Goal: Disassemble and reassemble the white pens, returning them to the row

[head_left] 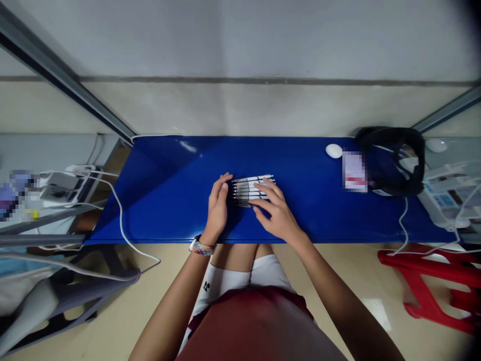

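Note:
Several white pens [246, 188] with dark tips lie side by side on the blue table [169, 200], their tips pointing left. My left hand [218, 200] stands on edge just past the tips, fingers stretched out and holding nothing. From the right, my right hand [275, 208] reaches over the other ends of the pens, its fingers spread and resting on or just above them. Those fingers hide part of the pens. A patterned watch band [204, 246] is on my left wrist.
A black headset-like object [394, 188], a blurred-out packet [354, 171] and a white oval object [334, 151] are at the table's right end. White cables [121, 215] hang over the left edge. A red stool [417, 286] stands at the lower right.

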The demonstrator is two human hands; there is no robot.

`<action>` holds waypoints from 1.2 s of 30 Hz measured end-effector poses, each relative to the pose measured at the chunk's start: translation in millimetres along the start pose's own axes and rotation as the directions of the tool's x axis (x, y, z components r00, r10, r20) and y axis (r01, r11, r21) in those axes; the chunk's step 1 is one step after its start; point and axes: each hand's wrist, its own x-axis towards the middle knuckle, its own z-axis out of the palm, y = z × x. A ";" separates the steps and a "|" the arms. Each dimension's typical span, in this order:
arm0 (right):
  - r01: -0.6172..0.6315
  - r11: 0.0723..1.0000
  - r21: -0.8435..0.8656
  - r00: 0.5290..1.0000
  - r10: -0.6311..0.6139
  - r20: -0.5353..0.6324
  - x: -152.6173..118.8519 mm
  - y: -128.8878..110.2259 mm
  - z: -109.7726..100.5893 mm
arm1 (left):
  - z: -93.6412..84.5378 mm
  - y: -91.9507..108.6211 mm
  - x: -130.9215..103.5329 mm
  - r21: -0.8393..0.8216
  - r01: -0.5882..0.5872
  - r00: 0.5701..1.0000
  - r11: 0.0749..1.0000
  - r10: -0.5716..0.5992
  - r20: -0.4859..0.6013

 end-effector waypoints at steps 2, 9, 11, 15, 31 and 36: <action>0.044 0.995 -0.093 0.998 -0.041 0.037 -12.1 -10.1 0.6 | -7.4 3.8 -11.2 0.023 0.028 0.999 0.999 -0.027 -0.020; 0.053 0.972 -0.229 0.997 -0.038 0.069 -29.5 -24.5 0.2 | -8.8 0.3 -31.1 0.065 -0.011 0.999 0.998 0.013 -0.034; 0.017 0.971 -0.240 0.999 -0.009 0.036 -29.8 -24.0 0.1 | -7.1 4.0 -32.7 0.165 -0.076 0.997 0.983 0.079 -0.009; 0.031 0.981 -0.193 0.999 -0.028 0.017 -28.6 -21.9 1.3 | -4.9 18.4 -38.8 0.390 -0.240 0.971 0.889 0.226 0.081; -0.071 0.964 0.256 0.983 0.111 -0.147 -8.7 -16.7 -5.2 | -11.9 26.0 -38.3 0.371 -0.431 0.885 0.822 0.305 0.352; -0.212 0.918 0.335 0.955 0.268 -0.129 10.4 0.5 -5.0 | -8.5 23.2 -11.7 0.287 -0.391 0.906 0.875 0.310 0.288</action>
